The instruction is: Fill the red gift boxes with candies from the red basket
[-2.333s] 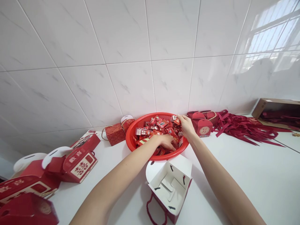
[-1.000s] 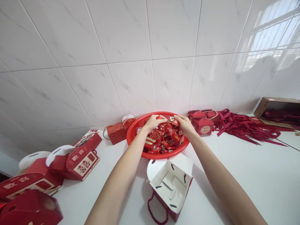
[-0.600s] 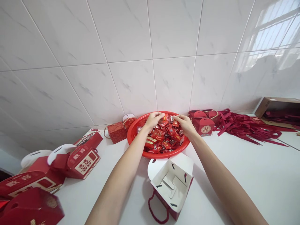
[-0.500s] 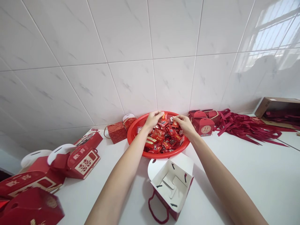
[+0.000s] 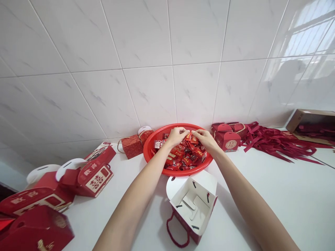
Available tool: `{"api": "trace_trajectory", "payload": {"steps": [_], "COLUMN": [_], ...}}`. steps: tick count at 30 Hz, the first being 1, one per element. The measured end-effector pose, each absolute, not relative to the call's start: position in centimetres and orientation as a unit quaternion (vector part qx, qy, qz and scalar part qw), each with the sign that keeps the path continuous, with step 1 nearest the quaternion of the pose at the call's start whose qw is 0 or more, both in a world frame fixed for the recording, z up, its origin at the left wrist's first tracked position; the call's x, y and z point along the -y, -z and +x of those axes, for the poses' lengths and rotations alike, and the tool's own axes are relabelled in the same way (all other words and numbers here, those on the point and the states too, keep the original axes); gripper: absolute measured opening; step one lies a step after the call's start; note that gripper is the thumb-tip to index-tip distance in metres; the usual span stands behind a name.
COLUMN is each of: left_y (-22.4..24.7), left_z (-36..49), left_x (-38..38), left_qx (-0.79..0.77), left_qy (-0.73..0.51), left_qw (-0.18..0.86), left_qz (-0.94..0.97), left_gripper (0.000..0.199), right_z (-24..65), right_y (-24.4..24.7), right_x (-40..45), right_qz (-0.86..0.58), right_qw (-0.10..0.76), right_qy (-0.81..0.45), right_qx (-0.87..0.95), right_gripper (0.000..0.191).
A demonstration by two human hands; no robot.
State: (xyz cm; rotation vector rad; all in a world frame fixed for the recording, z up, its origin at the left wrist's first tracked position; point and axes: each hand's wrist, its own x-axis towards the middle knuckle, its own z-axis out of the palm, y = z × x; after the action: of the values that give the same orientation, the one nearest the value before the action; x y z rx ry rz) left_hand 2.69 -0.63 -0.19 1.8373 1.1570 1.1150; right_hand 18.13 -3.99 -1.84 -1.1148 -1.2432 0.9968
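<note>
Basket [image 5: 190,172]: perforated plastic, glossy packets [image 5: 183,159] — left hand [image 5: 177,136], right hand [image 5: 206,140] curled above, grip unclear.

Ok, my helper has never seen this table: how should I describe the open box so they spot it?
On the white table, find the red basket of small packets near the tiled wall. The open box stands just in front of it, on the side away from the wall. Unlike the other red boxes, it gapes upward, showing its white inside.

Bright red basket [image 5: 187,172], crimson ribbons [image 5: 273,142], white wall tiles [image 5: 199,31] (faintly grey-veined)
</note>
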Motion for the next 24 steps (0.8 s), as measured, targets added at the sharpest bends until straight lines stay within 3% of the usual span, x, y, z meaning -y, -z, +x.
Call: {"api": "trace_trajectory", "payload": {"steps": [4, 6, 8, 13, 15, 20, 24], "left_y": [-0.1, -0.1, 0.3, 1.8, 2.2, 1.9, 1.7], "left_z": [2.4, 2.3, 2.4, 3.5, 4.1, 5.3, 5.6], "left_x": [0.7, 0.7, 0.8, 1.3, 1.6, 2.1, 2.1], "left_qx": [-0.536, -0.557, -0.529, -0.408, -0.408, -0.45, -0.456], "left_qy": [-0.433, -0.419, -0.379, -0.13, -0.061, 0.007, 0.024], "left_qw": [0.213, 0.173, 0.183, 0.277, 0.239, 0.131, 0.141], "left_qz": [0.693, 0.695, 0.737, 0.86, 0.879, 0.883, 0.878], "left_gripper": [0.027, 0.018, 0.006, 0.012, 0.021, 0.068, 0.07], "right_z": [18.2, 18.2, 18.2, 18.4, 18.4, 18.5, 18.5], "right_y": [1.6, 1.4, 1.2, 1.1, 1.3, 1.3, 1.2], "right_x": [4.4, 4.6, 4.8, 4.8, 4.7, 4.7, 4.8], "right_qz": [-0.488, -0.48, -0.473, -0.465, -0.464, -0.465, -0.466], "right_qw": [0.587, 0.594, 0.603, 0.619, 0.62, 0.621, 0.621], "right_qy": [-0.388, -0.397, -0.403, -0.411, -0.413, -0.408, -0.403], "right_qx": [0.516, 0.508, 0.5, 0.481, 0.48, 0.482, 0.485], "right_gripper": [0.047, 0.047, 0.048, 0.046, 0.046, 0.047, 0.043]}}
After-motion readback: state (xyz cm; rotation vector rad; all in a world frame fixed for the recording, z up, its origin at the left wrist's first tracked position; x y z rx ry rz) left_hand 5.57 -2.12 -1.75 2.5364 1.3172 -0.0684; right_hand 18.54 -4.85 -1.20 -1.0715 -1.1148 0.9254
